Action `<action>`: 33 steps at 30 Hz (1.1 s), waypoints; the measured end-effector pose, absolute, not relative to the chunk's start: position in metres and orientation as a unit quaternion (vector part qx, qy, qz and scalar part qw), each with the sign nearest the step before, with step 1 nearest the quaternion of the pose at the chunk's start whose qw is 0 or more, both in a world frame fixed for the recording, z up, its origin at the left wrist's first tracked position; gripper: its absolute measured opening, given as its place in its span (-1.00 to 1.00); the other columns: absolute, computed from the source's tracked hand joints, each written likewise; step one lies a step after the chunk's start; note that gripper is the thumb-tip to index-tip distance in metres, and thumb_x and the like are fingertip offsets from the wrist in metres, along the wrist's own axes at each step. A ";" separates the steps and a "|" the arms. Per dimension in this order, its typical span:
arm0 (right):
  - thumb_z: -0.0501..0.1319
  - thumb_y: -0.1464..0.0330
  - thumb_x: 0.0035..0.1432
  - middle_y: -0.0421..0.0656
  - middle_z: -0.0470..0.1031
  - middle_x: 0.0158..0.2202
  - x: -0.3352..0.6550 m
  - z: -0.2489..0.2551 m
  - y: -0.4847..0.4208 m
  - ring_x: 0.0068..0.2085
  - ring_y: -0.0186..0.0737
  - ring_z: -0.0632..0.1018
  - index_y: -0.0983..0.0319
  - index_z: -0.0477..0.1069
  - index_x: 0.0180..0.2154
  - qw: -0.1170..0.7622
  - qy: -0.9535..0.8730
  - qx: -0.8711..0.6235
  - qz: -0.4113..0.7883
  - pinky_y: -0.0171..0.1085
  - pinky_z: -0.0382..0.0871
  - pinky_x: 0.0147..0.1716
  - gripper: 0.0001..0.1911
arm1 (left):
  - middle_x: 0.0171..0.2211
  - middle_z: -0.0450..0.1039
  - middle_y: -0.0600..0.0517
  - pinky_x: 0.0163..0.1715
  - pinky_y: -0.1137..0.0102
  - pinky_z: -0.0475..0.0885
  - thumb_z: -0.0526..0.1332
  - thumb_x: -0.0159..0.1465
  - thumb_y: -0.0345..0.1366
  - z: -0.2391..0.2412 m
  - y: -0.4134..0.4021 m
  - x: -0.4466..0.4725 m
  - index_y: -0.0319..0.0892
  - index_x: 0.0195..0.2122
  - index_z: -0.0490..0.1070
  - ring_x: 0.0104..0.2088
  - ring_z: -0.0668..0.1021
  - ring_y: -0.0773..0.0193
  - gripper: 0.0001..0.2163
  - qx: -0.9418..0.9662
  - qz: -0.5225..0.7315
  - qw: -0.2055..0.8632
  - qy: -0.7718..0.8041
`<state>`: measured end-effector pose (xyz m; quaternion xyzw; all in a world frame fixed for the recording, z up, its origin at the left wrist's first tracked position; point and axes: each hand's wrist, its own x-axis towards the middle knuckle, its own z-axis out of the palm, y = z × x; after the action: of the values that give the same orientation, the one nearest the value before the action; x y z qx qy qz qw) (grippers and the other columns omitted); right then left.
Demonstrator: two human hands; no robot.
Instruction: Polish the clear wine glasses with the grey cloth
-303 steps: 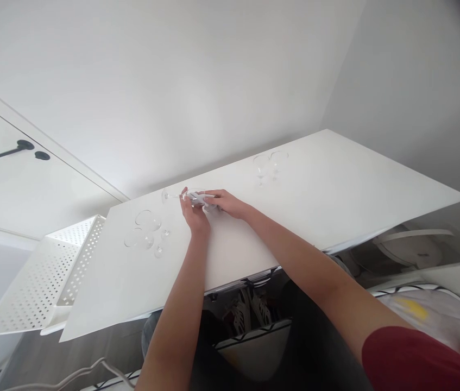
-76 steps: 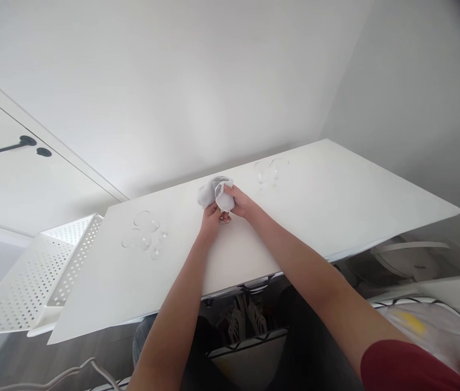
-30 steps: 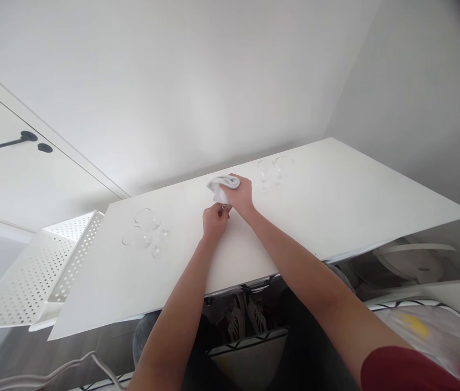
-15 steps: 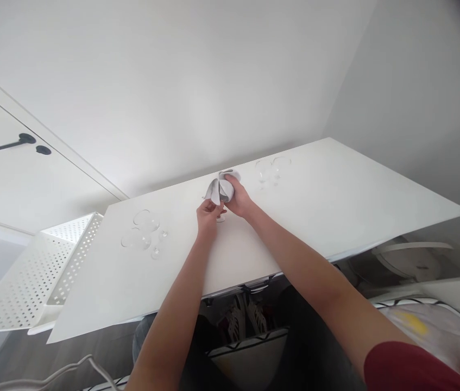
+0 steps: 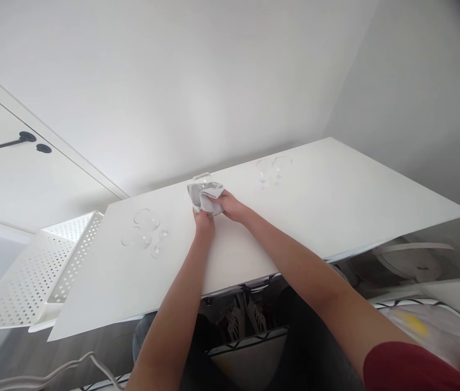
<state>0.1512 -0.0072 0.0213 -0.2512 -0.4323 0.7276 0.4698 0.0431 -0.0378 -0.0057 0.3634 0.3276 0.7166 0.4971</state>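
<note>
plainly, the right hand point(image 5: 232, 206) is clenched on one pale cloth point(image 5: 210, 197) covering much of one clear glass point(image 5: 202, 177); the left hand point(image 5: 204, 221) grasps that glass from below, fingers partly hidden. it's above the white table point(image 5: 319, 206), between two left-side glasses point(image 5: 146, 220) and two right-side glasses point(image 5: 282, 165).

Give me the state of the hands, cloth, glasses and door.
Held glass: mostly covered, rim showing
Cloth: bunched against it
Left hand: closed low on the glass, fingers partly hidden
Right hand: gripping the cloth
Left pair of glasses: upright, apparently empty
Right pair of glasses: upright, apparently empty
Door: appears shut
</note>
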 end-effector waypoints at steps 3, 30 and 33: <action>0.47 0.31 0.05 -0.11 0.65 -0.15 0.158 0.025 -0.006 -0.14 -0.16 0.61 0.21 0.57 -0.17 0.473 -0.417 -0.273 0.727 -0.28 0.51 -0.18 -0.71 | 0.07 0.58 -0.10 0.02 0.24 0.53 0.34 0.18 -0.20 0.000 -0.039 0.037 -0.12 -0.09 0.58 0.18 0.56 -0.02 -0.72 0.348 0.686 0.549 0.326; 0.45 0.12 0.17 -0.07 0.64 -0.15 0.166 0.019 -0.009 -0.16 -0.15 0.62 0.22 0.57 -0.14 0.306 -0.524 -0.296 0.738 -0.27 0.53 -0.21 -0.65 | 0.15 0.53 -0.13 0.11 0.24 0.53 0.34 0.25 0.15 0.002 -0.033 0.034 -0.08 0.06 0.51 0.10 0.62 0.09 -0.50 0.295 0.665 0.582 0.365; 0.42 0.18 0.21 -0.10 0.64 -0.09 0.161 0.018 -0.011 -0.08 -0.15 0.62 0.20 0.57 -0.11 0.337 -0.538 -0.294 0.714 -0.29 0.52 -0.14 -0.71 | 0.13 0.53 -0.13 0.14 0.24 0.50 0.34 0.25 0.16 0.001 -0.032 0.033 -0.07 0.08 0.50 0.11 0.61 0.10 -0.49 0.307 0.677 0.566 0.356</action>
<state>0.1606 -0.0107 0.0182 -0.2937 -0.5384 0.7144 0.3370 0.0328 -0.0322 0.0011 0.3067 0.3559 0.6771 0.5664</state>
